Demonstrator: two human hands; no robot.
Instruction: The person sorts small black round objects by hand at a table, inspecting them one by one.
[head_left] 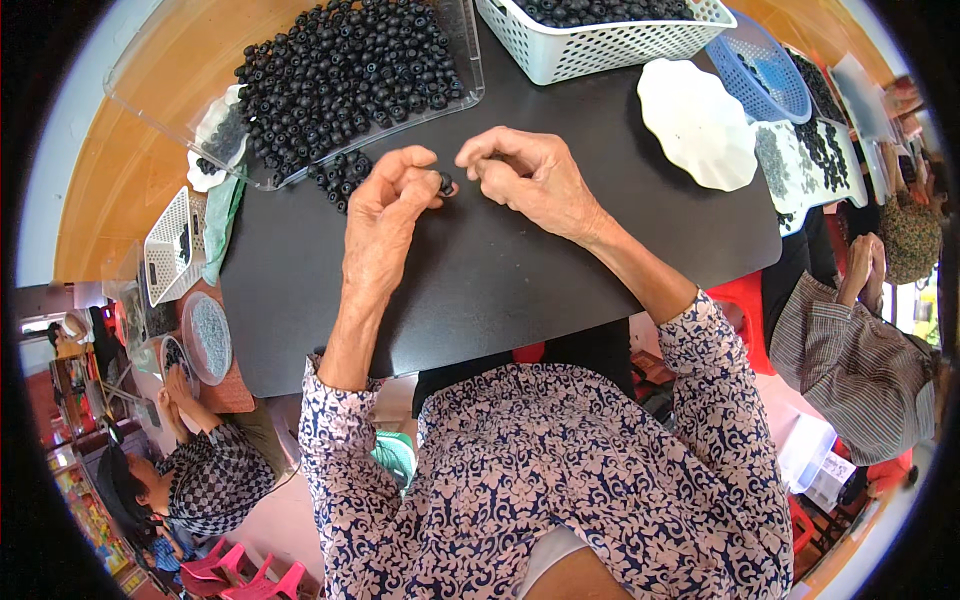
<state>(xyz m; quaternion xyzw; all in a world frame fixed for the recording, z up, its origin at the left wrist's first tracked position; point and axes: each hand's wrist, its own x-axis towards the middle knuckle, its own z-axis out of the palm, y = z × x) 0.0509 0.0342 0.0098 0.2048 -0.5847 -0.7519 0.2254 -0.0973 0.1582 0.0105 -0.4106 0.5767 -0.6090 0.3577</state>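
Note:
My left hand [385, 200] is closed in a pinch over the dark table, holding a small round black bead-like part [446, 184] between thumb and fingertips. Just to its right, my right hand [530, 175] has its thumb and fingers pressed together. Whatever it may hold is too small to make out. The two hands are a short gap apart. Beyond my left hand, a clear plastic tray [478, 75] lies tipped toward me. Many of the same black parts [350, 85] fill it, and a small heap [342, 178] has spilled onto the table by its near edge.
A white perforated basket [590, 55] of black parts stands at the far side. To its right are a white scalloped plate [697, 125], a blue basket [765, 75] and a white tray [850, 190]. Co-workers sit left [215, 470] and right [850, 350]. A white basket [160, 265] sits at left.

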